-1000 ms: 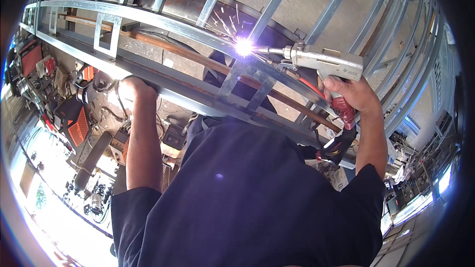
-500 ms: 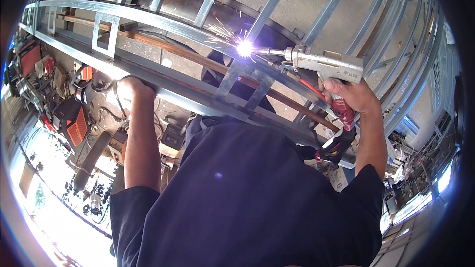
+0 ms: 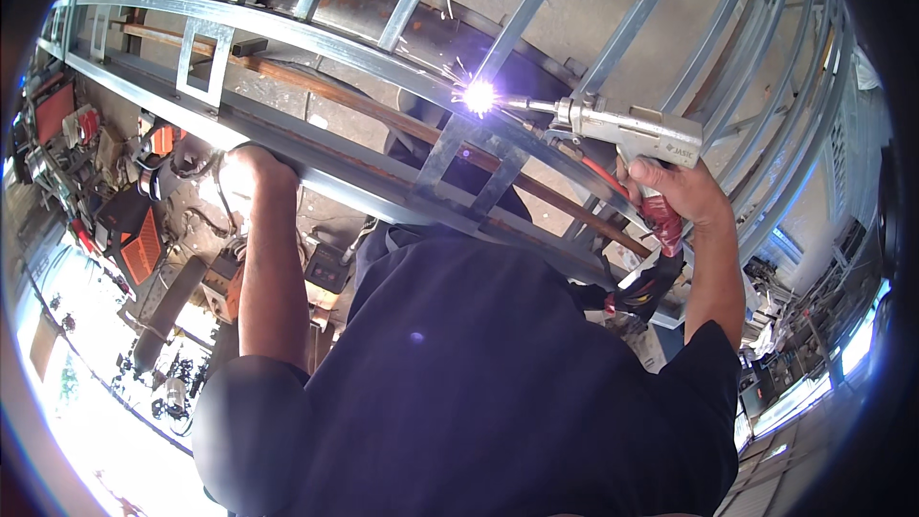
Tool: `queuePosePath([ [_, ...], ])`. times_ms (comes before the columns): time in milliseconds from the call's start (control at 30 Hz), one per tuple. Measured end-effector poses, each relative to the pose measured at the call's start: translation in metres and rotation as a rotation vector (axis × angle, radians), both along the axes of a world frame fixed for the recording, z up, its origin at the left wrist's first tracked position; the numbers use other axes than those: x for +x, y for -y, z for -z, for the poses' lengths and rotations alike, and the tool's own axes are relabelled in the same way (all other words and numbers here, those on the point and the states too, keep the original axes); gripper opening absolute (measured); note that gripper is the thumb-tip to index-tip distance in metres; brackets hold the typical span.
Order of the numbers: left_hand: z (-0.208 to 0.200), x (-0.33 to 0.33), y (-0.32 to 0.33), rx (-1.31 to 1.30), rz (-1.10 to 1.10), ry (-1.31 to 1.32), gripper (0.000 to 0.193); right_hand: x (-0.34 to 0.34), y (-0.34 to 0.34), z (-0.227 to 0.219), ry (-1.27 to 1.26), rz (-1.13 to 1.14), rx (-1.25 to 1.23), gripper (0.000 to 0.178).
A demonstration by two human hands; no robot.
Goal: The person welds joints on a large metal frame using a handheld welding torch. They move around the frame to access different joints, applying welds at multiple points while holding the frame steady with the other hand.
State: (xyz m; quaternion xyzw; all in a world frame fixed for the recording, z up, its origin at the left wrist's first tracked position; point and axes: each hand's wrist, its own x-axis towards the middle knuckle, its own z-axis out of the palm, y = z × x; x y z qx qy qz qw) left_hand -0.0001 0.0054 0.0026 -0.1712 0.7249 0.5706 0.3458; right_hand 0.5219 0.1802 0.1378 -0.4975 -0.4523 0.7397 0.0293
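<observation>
My right hand [image 3: 682, 193] is wrapped round the red-wrapped grip of a silver welding gun [image 3: 632, 131]. Its nozzle points left, and a bright violet-white arc [image 3: 480, 97] with short sparks burns at the tip. The arc sits where an upright bar [image 3: 536, 0] meets the long galvanized steel rail [image 3: 335, 46] of a frame. Against the nearer steel rail [image 3: 335, 193] rests my left hand [image 3: 257, 172], washed out by glare, its fingers hidden. Between the rails, a rectangular metal bracket [image 3: 466, 168] lies just below the arc.
A second rectangular bracket [image 3: 204, 62] joins the rails farther left. A rusty bar [image 3: 364, 101] runs between them. Tools and an orange-and-black machine [image 3: 142, 244] stand on the floor at left. More barred steel frames [image 3: 804, 124] lie at right. A dark cable bundle [image 3: 651, 289] hangs below the gun.
The arc and gun tip have shifted very slightly right along the joint, and the sparks are fewer. My left upper arm has moved a little outward; both hands keep their places.
</observation>
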Motion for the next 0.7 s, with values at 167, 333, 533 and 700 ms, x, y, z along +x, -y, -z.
queuePosePath([
  [167, 0.006, -0.007, 0.011, 0.045, -0.063, -0.017, 0.062, 0.008, 0.007, -0.018, 0.063, 0.077, 0.024, 0.052],
  [333, -0.045, 0.025, -0.015, 0.042, -0.101, 0.03, 0.064, 0.025, 0.029, -0.065, -0.076, 0.353, 0.297, 0.056],
  [533, -0.021, 0.012, 0.009, -0.019, -0.182, -0.032, 0.079, 0.012, 0.062, -0.14, -0.333, 0.449, 0.554, 0.064],
  [700, 0.005, 0.075, 0.088, 0.102, 0.23, -0.199, 0.071, 0.001, 0.144, -0.172, -0.576, 0.653, 0.74, 0.06],
])
